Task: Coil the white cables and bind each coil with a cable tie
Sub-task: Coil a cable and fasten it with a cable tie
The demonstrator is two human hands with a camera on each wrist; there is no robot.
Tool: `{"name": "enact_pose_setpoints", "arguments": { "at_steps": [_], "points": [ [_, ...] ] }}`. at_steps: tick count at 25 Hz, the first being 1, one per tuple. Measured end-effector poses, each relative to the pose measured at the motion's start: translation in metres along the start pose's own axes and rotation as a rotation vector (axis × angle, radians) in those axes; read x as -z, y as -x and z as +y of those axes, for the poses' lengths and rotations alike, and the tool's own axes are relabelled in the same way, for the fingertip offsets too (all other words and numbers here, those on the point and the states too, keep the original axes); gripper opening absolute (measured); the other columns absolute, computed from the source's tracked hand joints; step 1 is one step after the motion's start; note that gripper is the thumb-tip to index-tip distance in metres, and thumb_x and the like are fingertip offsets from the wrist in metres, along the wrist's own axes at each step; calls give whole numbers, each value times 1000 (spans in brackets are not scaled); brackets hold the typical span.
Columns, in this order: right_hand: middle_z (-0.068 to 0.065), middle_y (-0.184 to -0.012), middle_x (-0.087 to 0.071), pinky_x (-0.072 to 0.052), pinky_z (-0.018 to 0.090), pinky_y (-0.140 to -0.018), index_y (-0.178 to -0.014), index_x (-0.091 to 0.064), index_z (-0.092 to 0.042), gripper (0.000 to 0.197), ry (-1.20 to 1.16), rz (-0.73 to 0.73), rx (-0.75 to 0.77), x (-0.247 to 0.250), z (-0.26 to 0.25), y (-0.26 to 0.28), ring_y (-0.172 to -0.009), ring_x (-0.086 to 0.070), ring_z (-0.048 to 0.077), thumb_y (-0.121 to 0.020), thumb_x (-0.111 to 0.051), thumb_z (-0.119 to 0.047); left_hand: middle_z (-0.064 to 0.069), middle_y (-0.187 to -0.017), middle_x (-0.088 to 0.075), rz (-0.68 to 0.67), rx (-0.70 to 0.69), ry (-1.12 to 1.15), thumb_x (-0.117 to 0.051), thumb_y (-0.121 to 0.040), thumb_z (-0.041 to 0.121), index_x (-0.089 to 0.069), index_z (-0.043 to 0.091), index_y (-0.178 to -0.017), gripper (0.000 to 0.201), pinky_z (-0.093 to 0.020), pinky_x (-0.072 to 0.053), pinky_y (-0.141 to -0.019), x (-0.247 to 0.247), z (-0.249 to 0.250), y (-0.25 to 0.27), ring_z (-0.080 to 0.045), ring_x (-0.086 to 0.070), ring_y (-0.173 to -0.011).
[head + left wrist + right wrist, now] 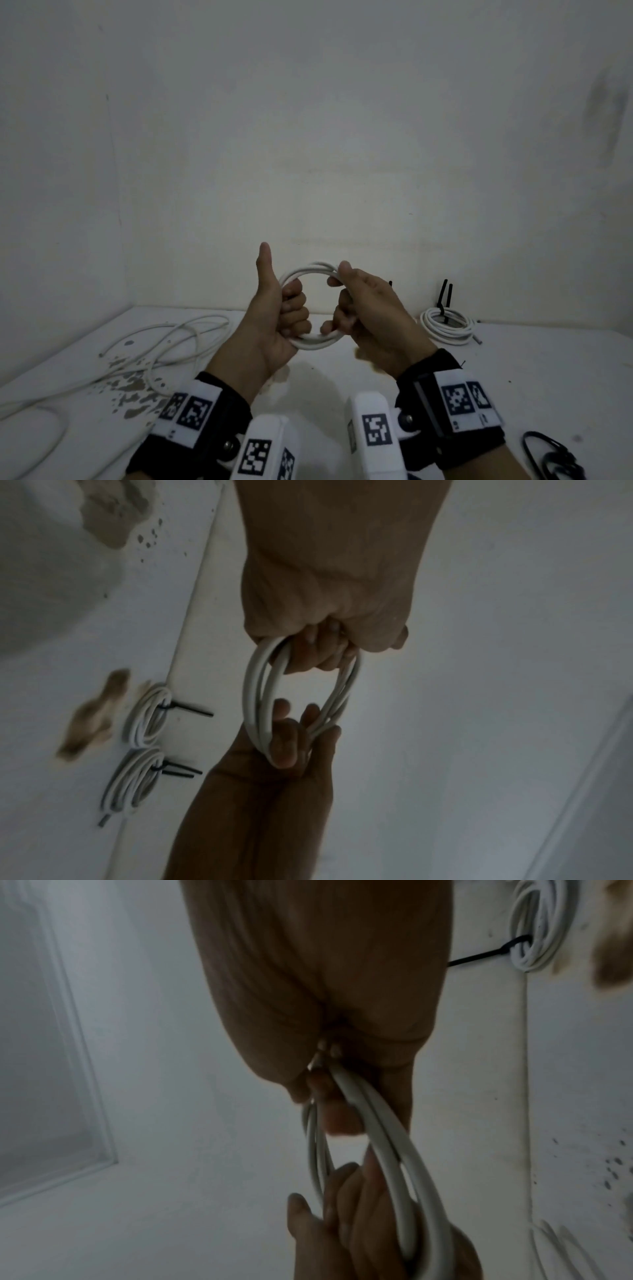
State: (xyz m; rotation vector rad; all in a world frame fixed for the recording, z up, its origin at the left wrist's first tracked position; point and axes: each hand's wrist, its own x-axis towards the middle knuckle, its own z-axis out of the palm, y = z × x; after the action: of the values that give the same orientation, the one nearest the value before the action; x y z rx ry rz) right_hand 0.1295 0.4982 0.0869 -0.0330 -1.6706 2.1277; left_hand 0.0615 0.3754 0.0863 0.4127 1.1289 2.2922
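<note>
The springy round coil of white plastic-sheathed cable [310,305] was gripped on opposite sides by curled left-hand fingers [294,310] and right-hand fingers [344,317], likely unwinding if released.

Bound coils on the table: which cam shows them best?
Left wrist: both bound coils lie side by side, black cable ties visible. Head shows one coil; the right hand hides the other. Right wrist catches one coil, cropped.
</note>
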Motion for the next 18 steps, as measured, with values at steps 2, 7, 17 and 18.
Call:
{"name": "enact_pose_setpoints", "arguments": {
  "at_steps": [2, 7, 17, 18],
  "points": [
    [5, -54, -35, -56, 39, -57, -101, -55, 0, 30, 7, -85, -34, 3, -3, 1, -41, -44, 20, -103, -51, -29, 6, -44, -17, 4, 31, -46, -41, -86, 73, -29, 20, -52, 64, -15, -10, -34, 8, 6, -3, -7, -13, -28],
    [4, -61, -39, -56, 39, -58, -105, -56, -2, 25, -50, -113, -80, 6, -8, 1, -49, -41, 17, -106, -45, -25, 6, -50, -22, -39, -34, -167, -53, -95, 41, -38, 20, -57, 46, -18, -16, -32, 0, 8, 2, -7, -16, -33],
    [10, -78, -45, -62, 43, -67, -104, -43, -12, 8, 355, -137, -31, -12, 4, 7, -62, -46, 20, -106, -43, -20, 7, -46, -24, 274, -98, -556, -61, -81, 67, -32, 22, -53, 61, -24, -18, -42, 6, 5, 4, -12, -19, -40],
    [9, -77, -43, -60, 41, -64, -104, -44, -13, 7, 323, -119, -48, -12, 4, 5, -60, -44, 18, -105, -42, -20, 6, -47, -25, 218, -58, -517, -57, -82, 69, -34, 21, -51, 61, -23, -17, -41, 8, 8, 3, -11, -19, -39]
  ]
}}
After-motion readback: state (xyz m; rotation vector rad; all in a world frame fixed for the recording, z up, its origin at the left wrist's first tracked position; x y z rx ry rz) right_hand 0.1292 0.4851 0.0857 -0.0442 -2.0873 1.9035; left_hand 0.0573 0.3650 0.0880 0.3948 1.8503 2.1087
